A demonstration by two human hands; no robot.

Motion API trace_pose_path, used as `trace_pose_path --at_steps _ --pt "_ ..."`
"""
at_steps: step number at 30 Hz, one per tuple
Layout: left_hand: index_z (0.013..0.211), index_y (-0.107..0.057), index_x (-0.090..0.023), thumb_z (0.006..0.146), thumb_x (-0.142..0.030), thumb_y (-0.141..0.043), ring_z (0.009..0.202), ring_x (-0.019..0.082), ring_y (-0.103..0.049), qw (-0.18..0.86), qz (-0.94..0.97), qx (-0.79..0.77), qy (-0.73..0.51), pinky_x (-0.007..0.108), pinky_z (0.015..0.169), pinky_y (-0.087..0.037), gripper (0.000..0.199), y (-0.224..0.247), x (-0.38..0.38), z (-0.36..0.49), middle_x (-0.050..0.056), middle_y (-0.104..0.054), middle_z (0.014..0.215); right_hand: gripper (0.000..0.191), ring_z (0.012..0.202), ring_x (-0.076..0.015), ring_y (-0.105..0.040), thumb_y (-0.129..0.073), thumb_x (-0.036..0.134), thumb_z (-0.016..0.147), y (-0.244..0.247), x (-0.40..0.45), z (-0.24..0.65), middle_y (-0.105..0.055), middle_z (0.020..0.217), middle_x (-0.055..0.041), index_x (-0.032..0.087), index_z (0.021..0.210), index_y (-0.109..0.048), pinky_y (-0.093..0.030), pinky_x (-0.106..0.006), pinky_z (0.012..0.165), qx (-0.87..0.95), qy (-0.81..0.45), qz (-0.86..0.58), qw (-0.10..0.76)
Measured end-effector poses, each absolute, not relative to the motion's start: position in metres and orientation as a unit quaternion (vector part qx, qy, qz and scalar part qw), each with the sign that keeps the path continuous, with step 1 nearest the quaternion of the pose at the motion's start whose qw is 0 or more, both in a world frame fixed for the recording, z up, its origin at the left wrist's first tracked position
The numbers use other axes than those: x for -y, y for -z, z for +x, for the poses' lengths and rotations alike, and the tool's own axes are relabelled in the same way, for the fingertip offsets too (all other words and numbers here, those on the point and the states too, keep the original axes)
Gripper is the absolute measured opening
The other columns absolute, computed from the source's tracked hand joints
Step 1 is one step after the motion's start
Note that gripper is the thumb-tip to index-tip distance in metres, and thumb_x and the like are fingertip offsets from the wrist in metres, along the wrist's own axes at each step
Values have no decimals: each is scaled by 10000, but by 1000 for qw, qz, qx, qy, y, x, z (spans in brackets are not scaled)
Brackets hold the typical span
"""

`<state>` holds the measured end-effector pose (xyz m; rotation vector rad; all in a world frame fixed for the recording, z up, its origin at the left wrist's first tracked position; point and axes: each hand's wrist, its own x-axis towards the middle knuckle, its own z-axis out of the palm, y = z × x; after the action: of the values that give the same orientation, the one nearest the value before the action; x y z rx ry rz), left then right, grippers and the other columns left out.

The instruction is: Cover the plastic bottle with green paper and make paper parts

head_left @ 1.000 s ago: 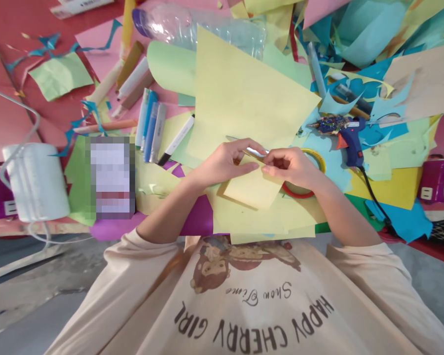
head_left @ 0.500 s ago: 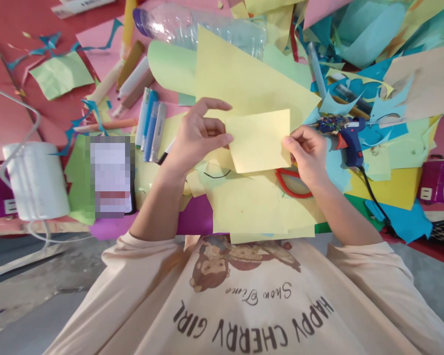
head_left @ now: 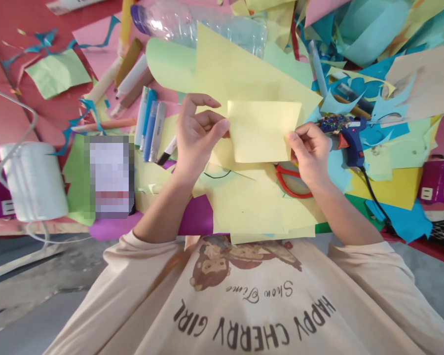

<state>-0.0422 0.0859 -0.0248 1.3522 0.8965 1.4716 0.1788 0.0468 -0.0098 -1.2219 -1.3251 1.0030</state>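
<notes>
A small pale yellow sheet of paper is held up between my two hands, over larger yellow sheets. My left hand pinches its left edge between thumb and fingers, with the index finger raised and curved. At the right edge, my right hand grips the paper with the thumb on the near face and the fingers curled behind. Red-handled scissors lie just beside my right hand, their blades hidden under paper. More yellow paper lies in front of me at the table edge.
A blue glue gun with a black cord lies to the right. Several markers and a phone are on the left, near a white cylindrical object. A clear plastic bottle lies at the back among coloured paper scraps.
The small yellow paper has moved slightly up and tilted in my hands, its right top corner now further right. My left hand has shifted a little up.
</notes>
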Motion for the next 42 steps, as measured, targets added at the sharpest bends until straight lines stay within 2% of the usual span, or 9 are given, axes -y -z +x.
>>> trace_pose_path --at_steps 4,9,14,19,25,29,37,42 --pt "785 -596 -199 761 -401 -735 465 56 -578 516 554 -411 -508 176 445 -464 246 21 -82 -41 -55 -600 570 379 374 -32 -379 -649 477 837 11 -48 179 -407 492 77 217 634 -463 -280 -225 362 549 -384 -513 536" --pt "620 -542 -194 740 -348 -739 414 51 -527 527 561 -441 -461 157 384 -400 277 15 -77 -37 -60 -508 489 380 377 -36 -379 -647 486 837 12 -49 180 -408 495 72 218 633 -470 -279 -242 373 554 -369 -513 542" --pt "610 -527 -202 771 -303 -706 424 57 -523 511 568 -459 -453 175 412 -421 261 12 -75 -36 -58 -482 485 384 390 -47 -381 -629 501 847 9 -48 180 -406 494 67 225 643 -457 -286 -258 392 558 -363 -530 525" --pt "596 -503 -204 763 -371 -705 420 70 -531 503 560 -472 -458 200 436 -456 311 15 -73 -35 -62 -453 476 389 391 -48 -367 -590 518 868 7 -47 179 -397 486 67 228 658 -436 -272 -259 395 569 -357 -535 512" --pt "565 -526 -197 809 -430 -644 452 79 -554 539 576 -453 -415 197 445 -449 357 7 -69 -35 -23 -549 498 368 389 -50 -363 -615 475 865 5 -46 180 -386 503 72 228 654 -443 -268 -256 395 548 -356 -537 534" --pt "545 -531 -187 820 -392 -637 439 76 -549 533 589 -455 -402 194 456 -456 360 2 -66 -33 -16 -574 490 332 382 -41 -354 -621 400 882 5 -47 182 -388 508 79 223 657 -454 -251 -248 391 534 -371 -519 555" --pt "551 -542 -182 820 -297 -630 447 67 -566 529 600 -453 -393 166 457 -460 305 2 -64 -33 -24 -578 489 344 385 -33 -355 -607 425 883 5 -47 182 -397 499 78 217 661 -444 -257 -240 402 542 -358 -521 554" --pt "520 -517 -188 804 -402 -659 397 64 -536 518 602 -446 -414 162 403 -425 383 0 -63 -31 -29 -552 444 351 389 -24 -363 -604 453 878 7 -47 183 -397 514 77 214 669 -452 -258 -229 398 540 -357 -516 561"
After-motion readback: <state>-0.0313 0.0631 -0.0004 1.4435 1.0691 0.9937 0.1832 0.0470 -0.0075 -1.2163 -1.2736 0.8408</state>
